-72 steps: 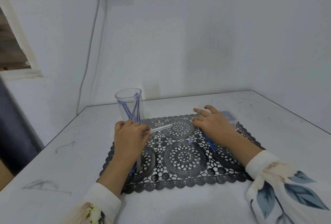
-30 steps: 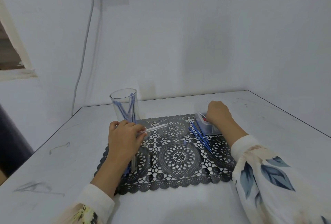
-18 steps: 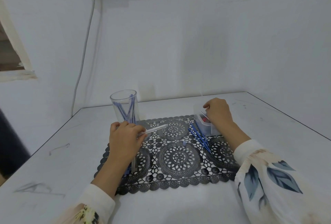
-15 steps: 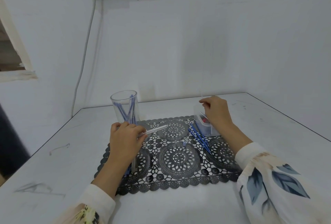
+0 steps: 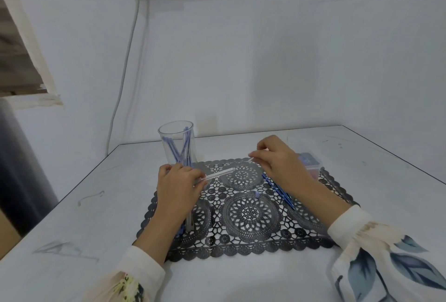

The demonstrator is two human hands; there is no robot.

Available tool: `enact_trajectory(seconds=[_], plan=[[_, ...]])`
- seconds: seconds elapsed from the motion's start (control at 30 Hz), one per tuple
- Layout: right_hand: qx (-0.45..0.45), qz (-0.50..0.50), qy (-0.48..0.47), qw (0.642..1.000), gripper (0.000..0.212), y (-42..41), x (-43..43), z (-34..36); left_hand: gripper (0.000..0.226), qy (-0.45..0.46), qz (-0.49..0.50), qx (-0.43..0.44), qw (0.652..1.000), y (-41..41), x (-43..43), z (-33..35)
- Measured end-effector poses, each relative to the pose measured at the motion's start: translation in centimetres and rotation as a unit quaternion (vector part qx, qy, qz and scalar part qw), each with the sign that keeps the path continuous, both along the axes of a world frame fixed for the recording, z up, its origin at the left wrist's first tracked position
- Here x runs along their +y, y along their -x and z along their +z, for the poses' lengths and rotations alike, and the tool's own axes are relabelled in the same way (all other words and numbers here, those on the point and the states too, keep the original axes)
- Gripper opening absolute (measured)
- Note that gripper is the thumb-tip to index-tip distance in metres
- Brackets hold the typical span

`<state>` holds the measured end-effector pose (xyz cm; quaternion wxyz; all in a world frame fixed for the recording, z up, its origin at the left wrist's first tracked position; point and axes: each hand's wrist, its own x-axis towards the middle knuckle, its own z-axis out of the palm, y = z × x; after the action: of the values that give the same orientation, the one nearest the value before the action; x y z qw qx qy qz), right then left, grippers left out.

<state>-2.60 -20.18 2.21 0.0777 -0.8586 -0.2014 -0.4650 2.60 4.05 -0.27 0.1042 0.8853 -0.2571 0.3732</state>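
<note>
The clear pen tube (image 5: 218, 175) hangs just over the black lace mat (image 5: 243, 236). The left hand (image 5: 178, 187) grips its near end, and the right hand (image 5: 282, 163) pinches a thin white bit (image 5: 251, 158) just past the far end. A clear cup (image 5: 177, 143) of blue sticks stands behind on the desk (image 5: 91, 224), with loose blue sticks (image 5: 280, 190) and a little plastic box (image 5: 312, 163) by the right wrist.
</note>
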Motion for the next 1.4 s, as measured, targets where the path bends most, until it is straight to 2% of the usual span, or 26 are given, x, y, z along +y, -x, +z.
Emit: enact_trajectory(seconds=[0.07, 0.17, 0.23, 0.43, 0.6, 0.8, 1.0, 1.4], plan=[[-0.017, -0.001, 0.058, 0.998, 0.013, -0.2, -0.1, -0.4, 0.014, 0.0, -0.001, -0.002, 1.0, 0.0, 0.0, 0.1], [-0.022, -0.015, 0.138, 0.99, 0.037, -0.2, -0.3, -1.0, 0.014, 0.002, -0.004, -0.006, 1.0, 0.0, 0.0, 0.1], [-0.025, -0.019, 0.162, 0.986, 0.044, -0.2, -0.4, -1.0, 0.013, 0.002, -0.005, -0.007, 1.0, 0.0, 0.0, 0.1], [-0.014, -0.042, 0.181, 0.983, 0.05, -0.1, -0.5, -1.2, 0.011, 0.013, -0.013, -0.009, 1.0, 0.0, 0.0, 0.1], [-0.003, -0.077, 0.196, 0.977, 0.068, 0.1, -0.1, -1.3, 0.012, 0.013, -0.021, -0.011, 1.0, 0.0, 0.1, 0.0], [0.013, -0.117, 0.188, 0.975, 0.077, -0.1, -0.3, -1.6, 0.012, 0.014, -0.026, -0.013, 0.999, 0.1, 0.0, 0.1], [0.016, -0.11, 0.186, 0.976, 0.072, 0.0, -0.2, -1.6, 0.013, 0.006, -0.024, -0.015, 1.0, 0.1, -0.1, 0.1], [0.014, -0.099, 0.177, 0.979, 0.078, -0.1, 0.1, -1.8, 0.013, 0.01, -0.042, -0.012, 0.999, 0.3, -0.1, 0.2]])
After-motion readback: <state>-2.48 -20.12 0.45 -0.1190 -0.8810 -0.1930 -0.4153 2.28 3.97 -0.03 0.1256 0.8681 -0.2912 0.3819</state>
